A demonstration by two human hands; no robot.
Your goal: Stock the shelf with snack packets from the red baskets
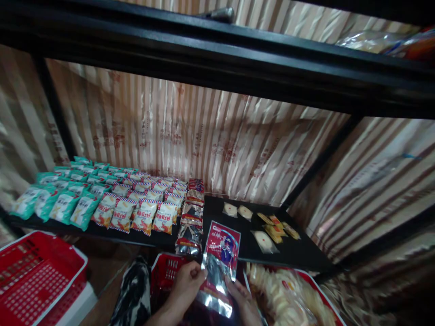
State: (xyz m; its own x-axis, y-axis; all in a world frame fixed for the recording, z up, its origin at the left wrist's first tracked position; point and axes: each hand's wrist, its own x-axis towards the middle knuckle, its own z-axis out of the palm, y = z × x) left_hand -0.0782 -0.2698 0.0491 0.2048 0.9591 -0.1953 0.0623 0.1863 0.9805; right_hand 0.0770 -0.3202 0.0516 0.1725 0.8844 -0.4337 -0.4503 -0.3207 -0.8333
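Both my hands hold a shiny red and silver snack packet (219,267) just in front of the black shelf (244,249). My left hand (185,283) grips its left edge with closed fingers. My right hand (243,294) holds its lower right side from beneath, fingers curled. A column of similar red and silver packets (190,215) lies on the shelf just left of the held one. Rows of teal packets (64,199) and red-orange packets (142,206) fill the left part of the shelf. Small pale and yellow packets (268,226) lie scattered on the right part.
A red plastic basket (32,271) stands at the lower left. Another red basket (168,269) sits under my hands. At the lower right a red basket (322,299) holds pale packets. A black upper shelf (217,59) runs overhead. Striped fabric covers the back.
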